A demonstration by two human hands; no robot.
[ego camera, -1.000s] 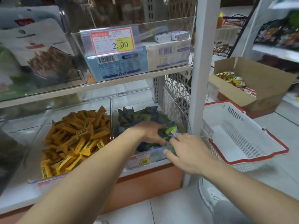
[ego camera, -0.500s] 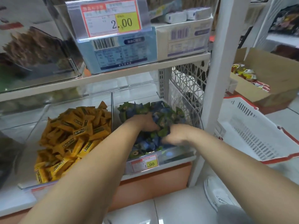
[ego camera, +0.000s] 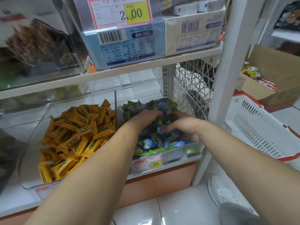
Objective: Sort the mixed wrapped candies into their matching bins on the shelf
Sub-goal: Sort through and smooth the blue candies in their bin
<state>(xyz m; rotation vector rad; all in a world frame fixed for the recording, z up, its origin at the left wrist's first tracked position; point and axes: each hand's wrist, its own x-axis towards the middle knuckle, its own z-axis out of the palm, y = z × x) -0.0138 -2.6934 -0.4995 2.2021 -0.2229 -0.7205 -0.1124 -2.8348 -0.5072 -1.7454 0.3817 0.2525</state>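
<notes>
Head cam: left hand & right hand sunk in crinkly blue-green candies, clear bin tagged "1.00"; fingers seem curled, grip can't tell.

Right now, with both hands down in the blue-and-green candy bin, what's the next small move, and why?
Probably rake the pile apart. Left hand and right hand dig curled fingers into the mixed candies, green wrappers among blue; the yellow candies beside look unmixed.

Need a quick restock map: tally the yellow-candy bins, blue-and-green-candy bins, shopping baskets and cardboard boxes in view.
Yellow-candy bin: 1
Blue-and-green-candy bin: 1
Shopping basket: 1
Cardboard box: 1
Total: 4
</notes>
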